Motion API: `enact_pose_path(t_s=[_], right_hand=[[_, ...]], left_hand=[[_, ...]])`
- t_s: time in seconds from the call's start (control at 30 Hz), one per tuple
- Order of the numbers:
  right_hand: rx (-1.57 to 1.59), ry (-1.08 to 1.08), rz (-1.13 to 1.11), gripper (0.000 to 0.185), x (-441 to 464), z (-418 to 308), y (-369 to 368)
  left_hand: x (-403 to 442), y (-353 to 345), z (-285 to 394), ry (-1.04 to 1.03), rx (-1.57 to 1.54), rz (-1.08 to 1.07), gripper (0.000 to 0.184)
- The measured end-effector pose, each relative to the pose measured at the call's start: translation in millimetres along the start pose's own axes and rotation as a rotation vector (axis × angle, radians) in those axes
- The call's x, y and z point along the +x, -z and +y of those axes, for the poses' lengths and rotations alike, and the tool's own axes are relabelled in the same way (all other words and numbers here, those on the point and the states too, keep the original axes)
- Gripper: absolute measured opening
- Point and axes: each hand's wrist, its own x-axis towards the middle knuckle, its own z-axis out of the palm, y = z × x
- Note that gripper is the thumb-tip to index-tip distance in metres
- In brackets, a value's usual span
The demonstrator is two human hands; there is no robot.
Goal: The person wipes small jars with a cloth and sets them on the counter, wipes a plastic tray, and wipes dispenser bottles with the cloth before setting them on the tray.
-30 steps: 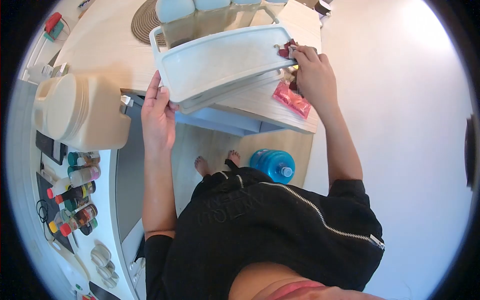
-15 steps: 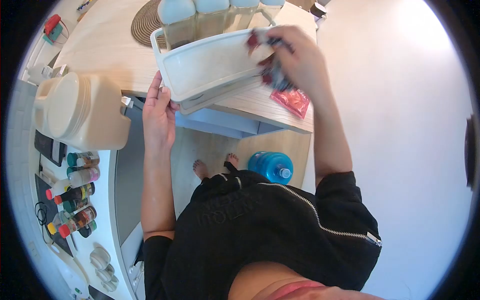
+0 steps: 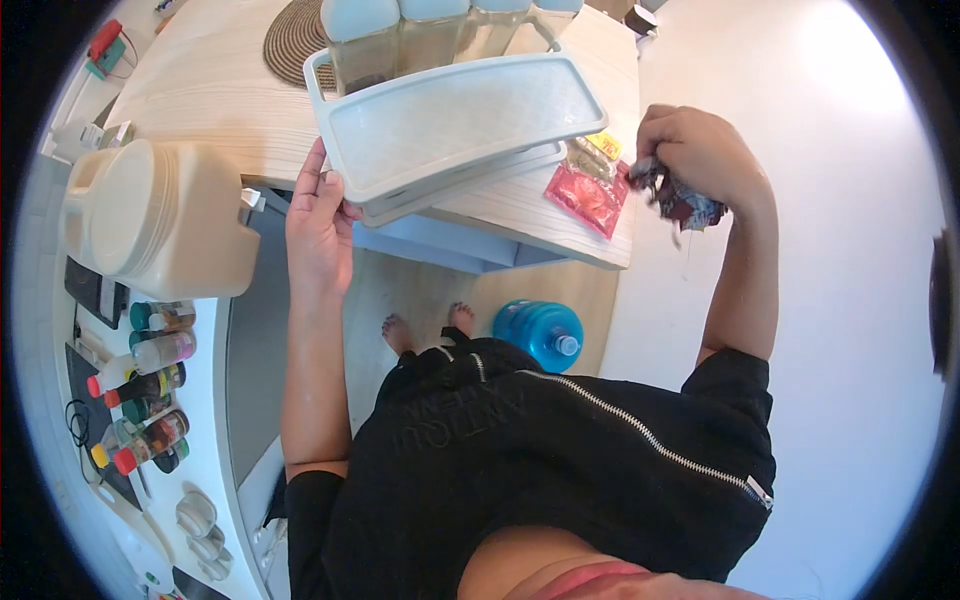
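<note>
My left hand (image 3: 322, 225) grips the near left corner of a white plastic tray (image 3: 465, 125), thumb on its edge. The tray is tilted over the table edge, with another white tray partly under it. My right hand (image 3: 695, 155) is closed on a crumpled dark and red wrapper (image 3: 685, 205), held in the air right of the table. A pink packet (image 3: 590, 200) and a small packet with a yellow label (image 3: 600, 148) lie at the table's right corner. Clear containers with pale lids (image 3: 430, 42) stand behind the tray.
A round woven mat (image 3: 293, 45) lies on the wooden table (image 3: 210, 90). To the left are a large beige jug (image 3: 170, 220) and several bottles (image 3: 150, 385) on a counter. A blue water bottle (image 3: 540, 333) is on the floor near my feet.
My right hand first moved left over the tray, then swung right, off the table, with the wrapper in it. The tray's right end is now uncovered. My left hand has hardly moved.
</note>
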Motion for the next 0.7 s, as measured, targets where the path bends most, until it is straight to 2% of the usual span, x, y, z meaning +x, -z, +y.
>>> enact_pose_path(t_s=[0.07, 0.13, 0.17, 0.27, 0.33, 0.4, 0.47, 0.5, 0.57, 0.6, 0.67, 0.7], right_hand=[[0.093, 0.067, 0.059, 0.02, 2, 6, 0], [0.546, 0.097, 0.357, 0.024, 22, 12, -15], [0.531, 0.205, 0.508, 0.027, 42, 17, -30], [0.531, 0.332, 0.632, 0.028, 93, 7, -78], [0.251, 0.25, 0.816, 0.027, 98, -33, -93], [0.39, 0.327, 0.682, 0.028, 95, -67, -86], [0.407, 0.49, 0.757, 0.031, 88, -109, -94], [0.356, 0.498, 0.657, 0.033, 79, -133, -93], [0.614, 0.754, 0.586, 0.033, 53, -165, -89], [0.614, 0.759, 0.589, 0.033, 46, -167, -82], [0.993, 0.935, -0.057, 0.032, 31, -161, -60], [1.029, 0.943, -0.146, 0.029, 28, -151, -53]], left_hand=[[-1, -3, 1, 0.002, -0.008, 0.042, 0.05], [0, 0, -1, 0.005, -0.008, 0.026, 0.048], [0, 2, -1, 0.006, -0.009, 0.009, 0.046], [0, 4, -1, 0.008, -0.012, -0.006, 0.046], [1, 6, -2, 0.0, -0.009, -0.016, 0.046], [1, 7, -2, -0.002, -0.006, -0.026, 0.046], [1, 5, -2, -0.001, -0.026, -0.032, 0.048], [1, 2, -1, -0.002, -0.024, -0.035, 0.048], [-1, -6, 3, 0.032, -0.027, 0.064, 0.05], [-3, -13, 7, 0.027, -0.025, 0.065, 0.05], [-9, -24, 15, 0.076, -0.07, 0.117, 0.049], [5, 8, -5, 0.033, -0.059, -0.002, 0.049]])
